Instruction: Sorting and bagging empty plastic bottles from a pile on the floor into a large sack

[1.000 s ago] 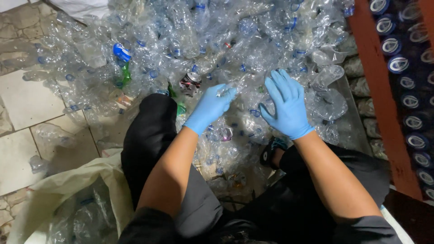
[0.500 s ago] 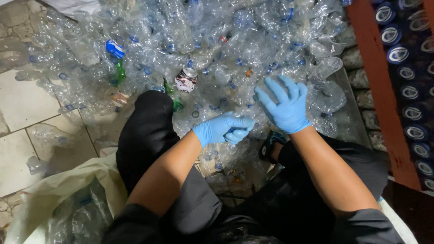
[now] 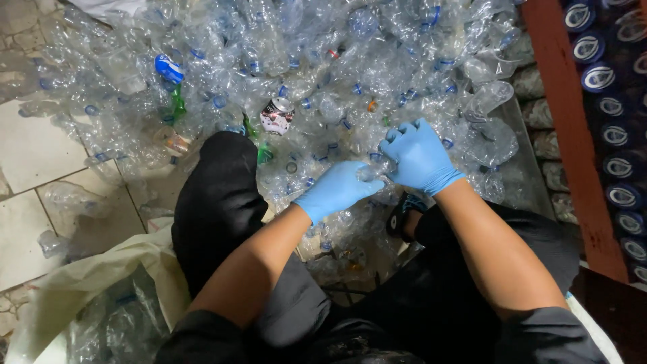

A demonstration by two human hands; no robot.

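Left hand in blue glove (image 3: 337, 190), fingers curled round a crushed clear plastic bottle (image 3: 369, 174), right hand in blue glove (image 3: 418, 156) gripping its other end, heap of clear crushed bottles (image 3: 323, 61) beyond, pale sack (image 3: 87, 296) at left

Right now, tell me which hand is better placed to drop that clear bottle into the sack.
Left, probably. The left hand and right hand both meet at the clear bottle, but the pale sack lies open on the left side.

A floor of pale square tiles (image 3: 40, 145) was seen at the left of the frame. At the right edge, a reddish-brown wooden post (image 3: 569, 121) was set beside stacked dark cans (image 3: 617, 135). The light was dim.
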